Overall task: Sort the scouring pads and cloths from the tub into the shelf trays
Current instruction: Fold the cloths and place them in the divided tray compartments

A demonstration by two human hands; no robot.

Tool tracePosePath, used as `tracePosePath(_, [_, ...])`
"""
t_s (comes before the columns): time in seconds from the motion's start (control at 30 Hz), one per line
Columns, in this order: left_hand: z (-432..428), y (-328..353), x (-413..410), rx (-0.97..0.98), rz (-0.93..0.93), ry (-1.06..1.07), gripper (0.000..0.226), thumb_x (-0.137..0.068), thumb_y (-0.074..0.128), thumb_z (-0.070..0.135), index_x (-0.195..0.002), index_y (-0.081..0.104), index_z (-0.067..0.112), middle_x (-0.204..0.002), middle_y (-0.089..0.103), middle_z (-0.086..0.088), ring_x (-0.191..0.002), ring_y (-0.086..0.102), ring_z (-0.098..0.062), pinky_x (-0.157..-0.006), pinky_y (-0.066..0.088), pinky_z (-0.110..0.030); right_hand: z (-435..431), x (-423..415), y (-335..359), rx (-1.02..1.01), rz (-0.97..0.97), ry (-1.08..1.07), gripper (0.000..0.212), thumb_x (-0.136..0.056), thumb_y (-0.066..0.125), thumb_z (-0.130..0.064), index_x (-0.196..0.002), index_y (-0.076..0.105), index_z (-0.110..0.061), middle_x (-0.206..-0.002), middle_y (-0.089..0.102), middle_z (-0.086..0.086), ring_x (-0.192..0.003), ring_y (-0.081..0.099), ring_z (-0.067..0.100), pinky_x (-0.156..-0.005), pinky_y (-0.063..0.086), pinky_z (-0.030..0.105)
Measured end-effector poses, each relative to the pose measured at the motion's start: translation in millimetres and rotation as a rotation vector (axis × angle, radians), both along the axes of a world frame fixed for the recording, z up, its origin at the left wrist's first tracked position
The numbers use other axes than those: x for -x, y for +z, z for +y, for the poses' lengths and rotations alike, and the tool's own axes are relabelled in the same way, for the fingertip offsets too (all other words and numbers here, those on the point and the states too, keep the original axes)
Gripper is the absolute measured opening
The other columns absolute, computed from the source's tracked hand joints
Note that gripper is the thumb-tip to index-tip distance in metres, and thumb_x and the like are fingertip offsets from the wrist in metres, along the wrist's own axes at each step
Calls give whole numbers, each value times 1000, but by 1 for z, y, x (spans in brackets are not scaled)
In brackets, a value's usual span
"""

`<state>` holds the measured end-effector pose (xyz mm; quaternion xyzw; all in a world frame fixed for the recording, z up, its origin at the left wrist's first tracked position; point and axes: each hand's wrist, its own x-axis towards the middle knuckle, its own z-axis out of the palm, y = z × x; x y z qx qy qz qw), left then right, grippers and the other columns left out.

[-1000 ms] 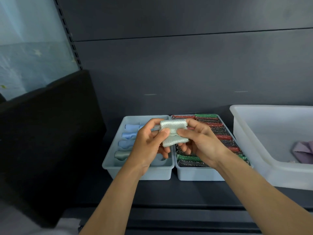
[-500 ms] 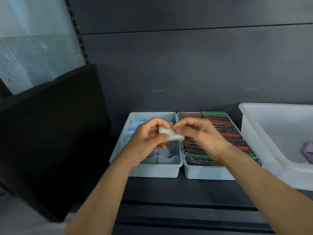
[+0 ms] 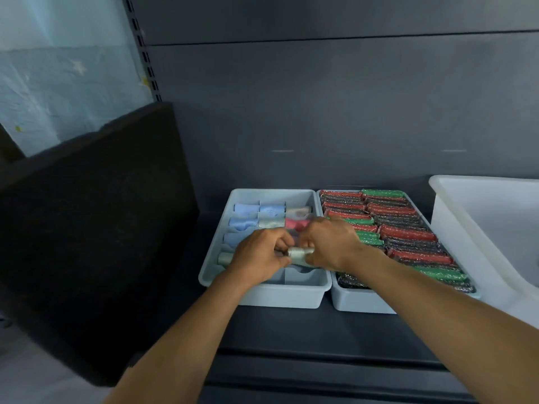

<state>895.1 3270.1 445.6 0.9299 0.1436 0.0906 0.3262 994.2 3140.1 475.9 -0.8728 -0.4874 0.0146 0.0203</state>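
Note:
A rolled pale green cloth (image 3: 300, 254) is low over the middle of the divided light blue tray (image 3: 280, 295). My left hand (image 3: 259, 255) pinches its left end and my right hand (image 3: 329, 243) grips its right end. Rolled blue, green and pink cloths (image 3: 248, 221) fill the tray's far compartments. The second tray (image 3: 358, 301) to the right holds rows of red, green and dark glittery scouring pads (image 3: 408, 237). The white tub (image 3: 478, 228) stands at the far right; its contents are out of sight.
A dark panel (image 3: 96, 228) leans at the left of the shelf. The grey back wall (image 3: 320, 112) rises behind the trays. The shelf's front edge (image 3: 320, 354) runs below the trays.
Both hands have moved down and forward with the cloth, from above the trays into the left tray. The cloth is now rolled tighter. The view shifted so the trays sit further right.

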Motion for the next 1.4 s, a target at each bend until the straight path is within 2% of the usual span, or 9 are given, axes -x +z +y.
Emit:
tracePosePath(0.4, [14,-9,4,-26,84,13,20,-85,70,12,-103,66,19,-96,68,8,-90,64,-8,-89,53,-30,23,10,-8,354,-194,52,20,-90,59,-34,-107,60,-23,-107,63,0,-109,55,22,-108,27,41])
tracePosePath(0.5, [11,-6,5,13,95,31,17,-85,70,16,-100,65,22,-86,65,13,-86,65,-8,-87,53,-29,10,2,-5,188,10,84,14,-86,59,-27,-74,53,-24,-80,57,-5,-90,53,20,-99,34,40])
tracePosePath(0.57, [4,-2,5,25,66,47,16,-86,67,18,-101,65,23,-86,62,15,-90,64,-8,-83,49,-23,-6,-6,-4,2,183,104,5,-85,60,-25,-87,65,-24,-89,65,-5,-97,56,19,-99,39,43])
tracePosePath(0.67, [-20,10,-2,62,-47,44,20,-89,65,22,-109,64,23,-98,63,16,-98,61,-2,-86,46,-19,-39,-13,6,-244,327,71,35,-84,66,-23,-119,67,-28,-114,69,-8,-107,61,12,-98,47,33])
tracePosePath(0.9, [-127,37,-59,206,-303,-133,23,-89,66,23,-111,62,27,-101,68,15,-99,61,3,-92,49,-28,-142,-34,27,-764,409,-119,16,-88,65,-11,-97,75,-21,-88,68,-25,-85,61,-12,-78,42,6])
tracePosePath(1.03, [-191,51,-99,205,-332,-245,32,-90,65,26,-121,59,27,-120,61,17,-112,54,2,-99,44,-26,-211,-70,39,-842,372,-273,15,-88,64,-10,-89,75,-21,-83,72,-12,-76,63,-6,-70,44,7])
tracePosePath(1.13, [-235,55,-131,48,-281,-328,38,-91,63,30,-128,54,25,-127,52,14,-121,43,-4,-101,35,-25,-259,-109,41,-610,349,-400,9,-83,70,-15,-90,73,-21,-83,71,-6,-82,67,9,-78,50,21])
tracePosePath(1.23, [-264,44,-161,-73,-132,-390,43,-90,63,32,-131,51,23,-138,48,6,-132,38,-13,-110,30,-32,-292,-136,39,-90,347,-500,28,-81,73,-26,-106,68,-16,-99,66,-5,-96,63,17,-82,47,24])
tracePosePath(1.4, [-268,20,-172,101,31,-332,34,-95,56,24,-129,53,30,-155,18,7,-145,13,-4,-108,12,-19,-309,-141,31,560,509,-469,39,-94,56,-20,-132,54,-17,-125,56,0,-82,54,13,-55,43,13])
